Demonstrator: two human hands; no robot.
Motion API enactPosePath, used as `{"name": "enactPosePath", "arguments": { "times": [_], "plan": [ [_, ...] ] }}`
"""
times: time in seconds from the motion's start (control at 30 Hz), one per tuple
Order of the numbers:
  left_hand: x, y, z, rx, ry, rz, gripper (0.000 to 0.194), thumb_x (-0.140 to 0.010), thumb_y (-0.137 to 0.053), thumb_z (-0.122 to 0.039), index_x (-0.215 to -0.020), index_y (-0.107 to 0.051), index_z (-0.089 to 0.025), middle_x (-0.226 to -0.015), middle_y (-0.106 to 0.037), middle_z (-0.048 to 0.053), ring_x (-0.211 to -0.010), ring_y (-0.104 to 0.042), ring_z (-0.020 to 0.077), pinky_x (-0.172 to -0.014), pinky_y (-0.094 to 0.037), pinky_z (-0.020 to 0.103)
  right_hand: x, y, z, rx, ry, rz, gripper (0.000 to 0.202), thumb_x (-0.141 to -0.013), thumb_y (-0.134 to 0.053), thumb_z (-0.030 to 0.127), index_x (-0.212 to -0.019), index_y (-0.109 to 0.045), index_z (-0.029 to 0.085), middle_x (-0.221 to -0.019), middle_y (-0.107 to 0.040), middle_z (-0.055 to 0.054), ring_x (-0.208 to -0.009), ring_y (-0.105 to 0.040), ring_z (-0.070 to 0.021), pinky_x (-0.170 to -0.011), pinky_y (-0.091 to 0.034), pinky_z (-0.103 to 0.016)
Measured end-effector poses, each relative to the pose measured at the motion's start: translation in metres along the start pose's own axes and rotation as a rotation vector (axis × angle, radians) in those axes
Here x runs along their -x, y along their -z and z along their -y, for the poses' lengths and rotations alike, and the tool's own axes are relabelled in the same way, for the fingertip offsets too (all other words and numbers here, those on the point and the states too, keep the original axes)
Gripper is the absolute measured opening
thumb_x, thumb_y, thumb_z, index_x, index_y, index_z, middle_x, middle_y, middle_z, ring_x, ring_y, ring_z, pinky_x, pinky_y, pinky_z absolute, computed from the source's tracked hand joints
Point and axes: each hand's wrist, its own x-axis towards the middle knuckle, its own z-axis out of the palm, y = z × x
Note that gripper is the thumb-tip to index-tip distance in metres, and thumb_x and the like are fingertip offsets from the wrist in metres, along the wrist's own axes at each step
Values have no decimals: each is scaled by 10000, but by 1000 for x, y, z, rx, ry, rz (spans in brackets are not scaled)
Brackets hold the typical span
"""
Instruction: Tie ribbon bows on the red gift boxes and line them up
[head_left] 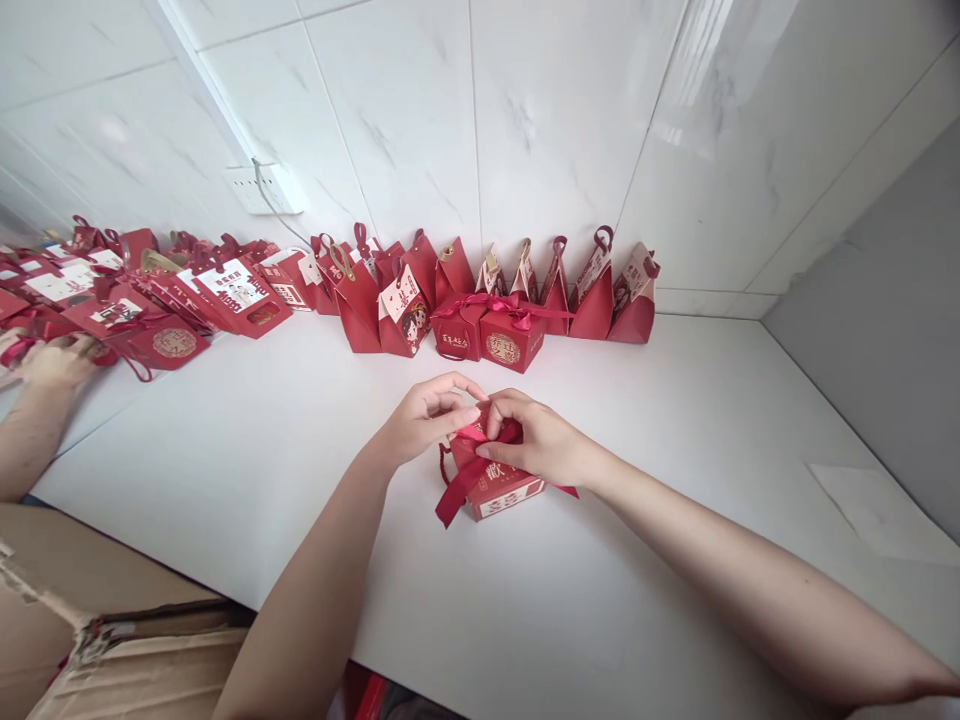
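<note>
A red gift box (501, 487) with pale Chinese lettering and a cream side panel sits on the white table in front of me. Dark red ribbon (454, 492) lies across its top, one tail hanging toward the front left and another sticking out at the right. My left hand (435, 415) is at the box's upper left, its thumb and fingertips closed on the ribbon. From the right, my right hand (536, 435) pinches the ribbon over the box top. Fingers partly hide the ribbon's middle. A twisted red cord handle shows at the box's left side.
Behind, a row of red candy boxes (360, 310) stands along the tiled wall, with a ribbon-tied box (514, 340) in front. More red boxes crowd the left, where another person's hand (60, 365) works. A cardboard box (112, 610) stands at lower left, below a wall socket (262, 190).
</note>
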Motion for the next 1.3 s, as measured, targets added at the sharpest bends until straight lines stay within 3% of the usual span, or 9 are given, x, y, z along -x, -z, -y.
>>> {"name": "enactPosePath", "arguments": {
  "times": [0.1, 0.3, 0.57, 0.73, 0.9, 1.0, 1.1, 1.23, 1.3],
  "plan": [
    [-4, -2, 6, 112, -33, -20, 250, -845, -649, -368, -996, -628, -169, -611, -438, -54, -546, -383, 81, -547, -319, 219, 2, 4, 6, -24, 17, -14, 169, -768, -710, 287, -854, -581, 219, -1062, -594, -27, -991, -582, -199, -929, -435, -375],
    [0, 1, 2, 183, 21, -22, 230, -856, -646, -370, -981, -639, -177, -669, -556, -26, -589, -467, 88, -583, -370, 216, 7, 31, 30, -82, -116, -55, 222, -923, -542, 444, -887, -615, 237, -1146, -605, -30, -1117, -560, -218, -1022, -372, -406],
    [-2, 8, 6, 225, 9, -3, 226, -825, -686, -323, -1003, -652, -187, -781, -594, -3, -708, -544, 112, -700, -430, 243, 8, 27, 28, 8, -14, 34, 119, -899, -581, 300, -824, -631, 223, -1131, -621, -50, -1177, -532, -228, -993, -396, -391],
    [-3, 3, 5, 132, 21, 2, 198, -850, -648, -321, -991, -656, -181, -771, -586, -2, -715, -526, 115, -706, -420, 244, 8, 25, 27, 94, 54, 63, 66, -856, -573, 188, -856, -625, 229, -1084, -617, -46, -1078, -561, -215, -926, -436, -371],
    [0, 2, -2, 145, 79, 48, 215, -848, -644, -347, -965, -643, -167, -696, -575, -6, -621, -506, 103, -595, -402, 224, 15, 51, 33, 300, -91, -50, 203, -883, -566, 434, -889, -578, 232, -968, -640, -51, -862, -602, -221, -728, -468, -346],
    [2, 4, -4, 169, 82, 36, 197, -835, -660, -331, -947, -644, -170, -660, -568, -14, -587, -503, 92, -550, -394, 205, 19, 71, 35, 393, -295, 169, 397, -850, -558, 590, -715, -565, 217, -738, -627, -42, -616, -553, -188, -528, -397, -307],
    [1, 6, -3, 177, 109, 35, 188, -827, -675, -329, -933, -646, -176, -651, -567, -19, -575, -515, 83, -508, -374, 182, 20, 81, 31, 371, -351, 413, 429, -812, -608, 592, -615, -558, 214, -672, -607, -27, -539, -502, -157, -471, -338, -285],
    [2, 9, -1, 194, 168, 55, 231, -833, -669, -372, -941, -632, -172, -601, -579, -24, -438, -457, 52, -382, -257, 160, 18, 82, 29, 220, -301, 497, 379, -815, -637, 488, -582, -524, 212, -624, -579, -3, -512, -460, -135, -452, -302, -269],
    [2, 10, 0, 210, 178, 61, 249, -844, -654, -391, -954, -619, -171, -555, -573, -37, -372, -452, 52, -360, -287, 164, 18, 83, 32, 120, -267, 528, 349, -837, -620, 446, -592, -531, 213, -629, -594, 0, -552, -506, -145, -487, -350, -270]
  ]
}}
